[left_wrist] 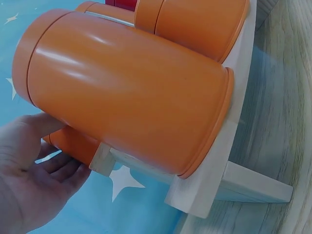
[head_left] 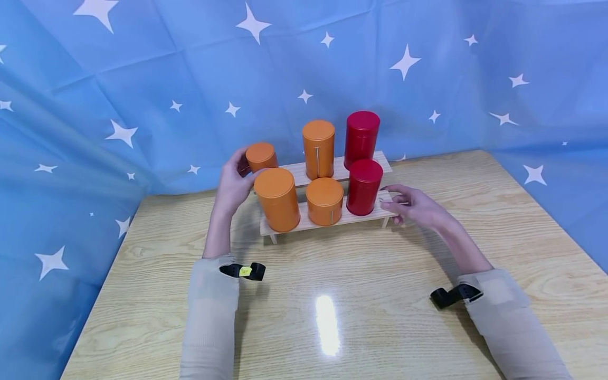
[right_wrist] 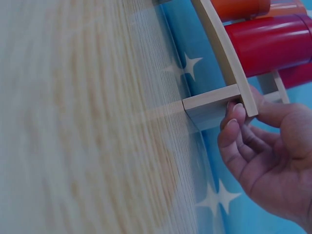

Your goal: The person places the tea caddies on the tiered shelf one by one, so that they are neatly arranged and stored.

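Observation:
My left hand [head_left: 233, 182] curls round a short orange canister [head_left: 261, 154] at the left end of the rear wooden step [head_left: 339, 168]. The left wrist view shows the thumb beside that canister, partly hidden by a tall orange canister [left_wrist: 131, 92]. On the front wooden step [head_left: 385, 199] stand this tall one, a short orange canister [head_left: 325, 203] and a red canister [head_left: 363, 190]. At the front step's right end, my right hand [head_left: 418, 207] pinches the board, thumb above and fingers [right_wrist: 231, 131] below. Another orange canister [head_left: 319, 153] and a red canister [head_left: 362, 140] stand on the rear step.
The two-level wooden rack rests on its short legs [left_wrist: 253, 183] on a wood-grain table [head_left: 380, 295]. A blue cloth with white stars [head_left: 285, 58] hangs behind and to both sides. Each sleeve carries a black wrist camera strap.

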A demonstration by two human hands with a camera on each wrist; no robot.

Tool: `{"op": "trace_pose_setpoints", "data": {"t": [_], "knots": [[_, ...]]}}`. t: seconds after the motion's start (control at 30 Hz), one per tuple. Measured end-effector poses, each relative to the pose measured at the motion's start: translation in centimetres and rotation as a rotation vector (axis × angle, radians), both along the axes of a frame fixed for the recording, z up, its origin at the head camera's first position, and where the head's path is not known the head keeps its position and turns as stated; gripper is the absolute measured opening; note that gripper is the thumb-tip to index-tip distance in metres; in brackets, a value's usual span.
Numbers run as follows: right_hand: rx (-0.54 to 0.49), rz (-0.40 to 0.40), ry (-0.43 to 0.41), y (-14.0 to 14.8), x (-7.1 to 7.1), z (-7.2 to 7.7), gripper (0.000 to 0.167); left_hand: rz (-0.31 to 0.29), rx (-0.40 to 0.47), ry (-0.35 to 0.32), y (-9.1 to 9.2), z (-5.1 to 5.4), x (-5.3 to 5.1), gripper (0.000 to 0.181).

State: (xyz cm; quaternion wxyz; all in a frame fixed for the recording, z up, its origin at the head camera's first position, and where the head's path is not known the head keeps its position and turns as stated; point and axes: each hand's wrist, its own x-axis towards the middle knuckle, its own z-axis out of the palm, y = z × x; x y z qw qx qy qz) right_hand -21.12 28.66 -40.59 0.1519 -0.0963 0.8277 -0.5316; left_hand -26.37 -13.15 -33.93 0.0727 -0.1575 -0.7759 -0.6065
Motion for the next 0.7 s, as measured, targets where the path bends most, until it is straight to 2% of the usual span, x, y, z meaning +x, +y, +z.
{"op": "trace_pose_setpoints", "data": {"t": [0.27, 0.7], "knots": [[0.010, -0.016, -0.017, 0.0, 0.0, 0.0, 0.067, -0.075, 0.100, -0.053, 0.5, -0.3, -0.5, 0.058], [0.011, -0.010, 0.002, -0.1, 0.1, -0.1, 0.067, -0.238, 0.079, -0.012, 0.7, -1.3, -1.0, 0.055]]}}
